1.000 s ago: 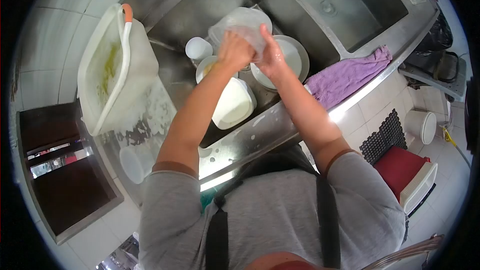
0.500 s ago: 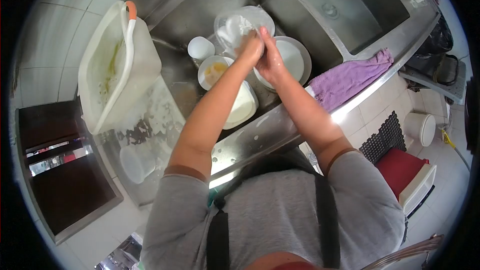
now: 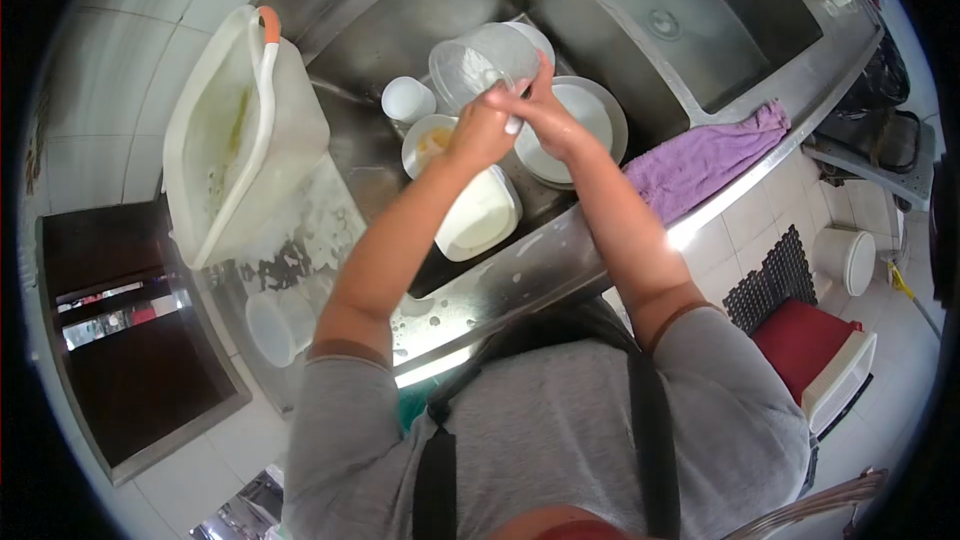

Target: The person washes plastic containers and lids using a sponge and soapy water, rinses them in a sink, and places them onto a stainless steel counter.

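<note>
Over the sink my left hand is closed, its fingers bent inward. A small white piece shows between it and my right hand; its kind is hidden. My right thumb lies across the left hand, and the right fingers point up beside the rim of a clear plastic container with white suds in it. Below the hands are a white bowl with yellowish residue and a white square tub. A white cup stands at left; stacked white plates lie at right.
A second sink basin lies to the right. A purple cloth drapes over the front edge. At left stand a large cream bin and a translucent tub on the wet drainboard. A red crate sits on the floor.
My left hand has drawn back toward me, away from the clear container, and now meets the right hand. The right thumb has swung over it. The container shows less foam.
</note>
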Demonstrator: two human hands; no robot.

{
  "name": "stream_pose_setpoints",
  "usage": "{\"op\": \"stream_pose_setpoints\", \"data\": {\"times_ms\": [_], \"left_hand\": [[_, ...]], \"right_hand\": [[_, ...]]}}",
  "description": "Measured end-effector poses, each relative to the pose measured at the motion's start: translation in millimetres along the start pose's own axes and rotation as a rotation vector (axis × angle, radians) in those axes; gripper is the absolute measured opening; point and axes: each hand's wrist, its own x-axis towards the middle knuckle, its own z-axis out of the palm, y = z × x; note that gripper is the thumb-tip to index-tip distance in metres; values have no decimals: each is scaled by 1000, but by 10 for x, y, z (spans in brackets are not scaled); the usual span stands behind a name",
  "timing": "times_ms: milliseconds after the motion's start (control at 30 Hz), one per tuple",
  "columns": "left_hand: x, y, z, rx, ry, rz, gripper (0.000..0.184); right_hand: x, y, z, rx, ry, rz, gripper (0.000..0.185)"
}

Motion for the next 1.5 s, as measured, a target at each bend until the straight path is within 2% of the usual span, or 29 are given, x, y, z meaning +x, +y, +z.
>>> {"op": "stream_pose_setpoints", "data": {"times_ms": [33, 100, 133, 167, 200, 233, 300, 367, 400, 433, 500, 533, 567, 633, 700, 733, 767, 833, 900, 933, 967, 1067, 1200, 1267, 1300, 1367, 1400, 1433, 1500], "left_hand": [[-32, 64, 71, 2, 1, -2, 53], [-144, 134, 230, -89, 197, -31, 50], [-214, 59, 294, -13, 141, -69, 48], [-273, -71, 309, -17, 142, -71, 48], [-323, -243, 265, 226, 119, 167, 46], [-327, -359, 174, 472, 94, 408, 45], [-260, -421, 82, 452, 4, 349, 39], [-130, -227, 32, 267, -251, -54, 35], [-96, -39, 83, 81, -89, -172, 30], [-174, 13, 123, 81, -98, -173, 30], [-274, 20, 221, 17, -36, -29, 25], [-342, -177, 227, 177, 26, 300, 26], [-401, -386, 219, 171, 30, 295, 26], [-382, -558, 87, 452, -175, 402, 32], [-402, -401, 186, 368, -234, 356, 37], [-435, -223, 201, 281, -221, 284, 36], [-490, -55, 193, 190, -211, 211, 36], [-484, 83, 171, 84, -249, 129, 34], [-314, 28, 217, -559, 227, -378, 29], [-272, 23, 192, -711, 220, -399, 27], [-264, 43, 182, -708, 227, -402, 27], [-212, 310, -15, -403, -198, -469, 27], [-169, 184, 55, -315, -173, -351, 23], [-43, 18, 235, -488, 205, -361, 21], [4, 44, 201, -489, 207, -358, 21], [99, 153, 80, -711, 334, -505, 24], [89, 140, 78, -645, 223, -510, 25], [68, 109, 88, -649, 225, -511, 25], [1, 56, 113, -561, 69, -275, 21]], "right_hand": [[30, 66, 5, 1, -3, 0, 104], [96, 155, -22, -102, 68, -248, 103], [87, 50, -71, -104, 69, -249, 103], [70, -65, -162, 24, 67, -135, 102], [52, -140, -201, 151, 63, -20, 101], [45, -138, -171, 149, 59, -20, 101], [31, -94, -35, 67, 80, -15, 97], [133, 162, 49, 25, 142, -131, 93], [156, 189, 55, -109, 160, -204, 89], [125, 199, 64, -243, 181, -266, 86], [103, 47, -70, -318, 167, -206, 81], [75, -129, -171, -242, 56, 5, 79], [56, -212, -226, -165, -55, 218, 77], [105, -31, -166, -224, -36, 228, 72], [247, 260, -176, -159, 91, 94, 72], [190, 173, -201, -53, 64, 224, 73], [142, 94, -197, -52, 65, 226, 73], [71, -56, -156, -93, -120, 351, 74], [74, -14, -70, -17, -149, 370, 75], [24, -41, -20, 112, -166, 338, 74], [2, -60, 11, 244, -179, 302, 73], [102, -7, -119, 387, -282, 229, 69], [64, 59, -68, 420, -280, 241, 64], [114, 215, 5, 541, -194, 297, 65], [65, 117, 58, 539, -194, 294, 65], [-104, -174, 171, 534, -46, 362, 72], [-48, -166, 148, 522, -80, 313, 82], [-38, -157, 82, 517, -80, 314, 82], [-60, -189, 6, 392, -132, 292, 85]]}}
